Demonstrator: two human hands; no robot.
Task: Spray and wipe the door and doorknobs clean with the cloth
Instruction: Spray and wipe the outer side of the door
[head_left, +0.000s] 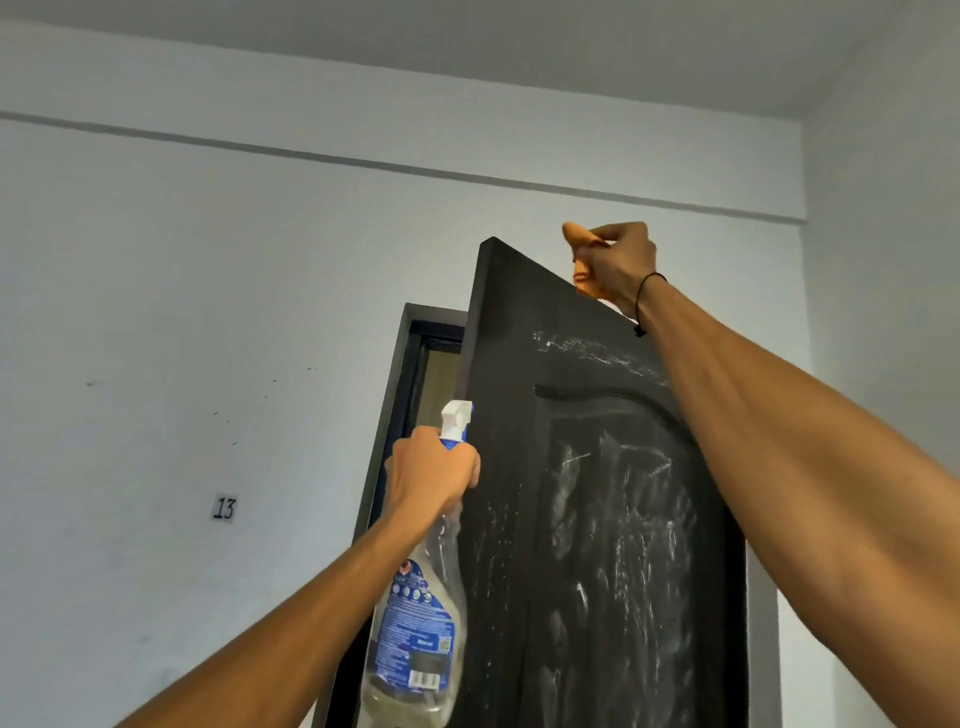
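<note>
A dark door (597, 519) stands ajar, its face streaked with whitish wet smears. My right hand (618, 265) is raised to the door's top edge and grips an orange cloth (581, 236) bunched in its fingers, pressed on that edge. My left hand (431, 467) holds a clear spray bottle (415, 623) by its neck beside the door's free edge. The bottle has a white trigger head and a blue label and hangs downward. No doorknob is in view.
The dark door frame (395, 389) shows behind the door's left edge. A white wall (182, 312) to the left carries a small "13" label (225, 507). A ceiling beam (467, 156) runs above.
</note>
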